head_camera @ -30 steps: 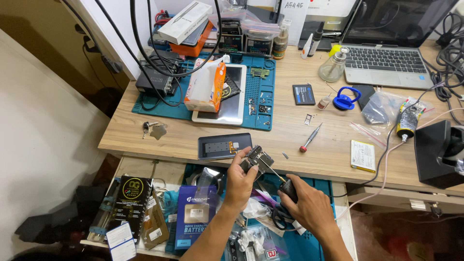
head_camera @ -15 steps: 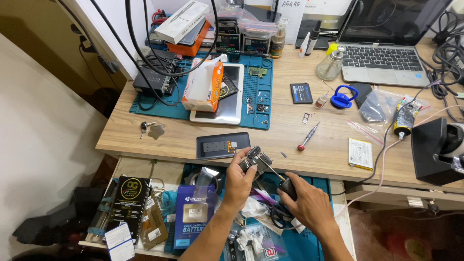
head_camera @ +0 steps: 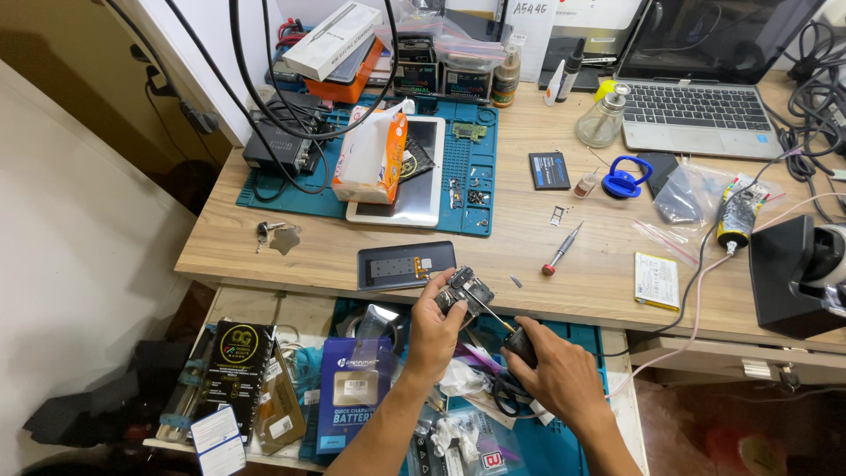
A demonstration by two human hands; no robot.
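Note:
My left hand (head_camera: pixel 434 328) holds a small dark circuit board (head_camera: pixel 466 289) up over the open drawer, just below the desk's front edge. My right hand (head_camera: pixel 553 371) grips a black-handled tool (head_camera: pixel 518 342) whose thin metal shaft reaches up and left to the board. A dark phone body (head_camera: pixel 406 265) lies flat on the wooden desk right above my left hand. A red-tipped screwdriver (head_camera: pixel 561 250) lies on the desk to the right of it.
An open drawer (head_camera: pixel 264 308) under the desk is full of battery packs and packets. On the desk: a blue work mat (head_camera: pixel 480 176) with a white tablet, a tissue box (head_camera: pixel 374 159), a laptop (head_camera: pixel 696 110), a glass bottle, a blue suction cup (head_camera: pixel 624 182), cables, a black microscope base (head_camera: pixel 793 273).
None of note: both hands stay in the same place with the board and tool; only the camera has shifted slightly.

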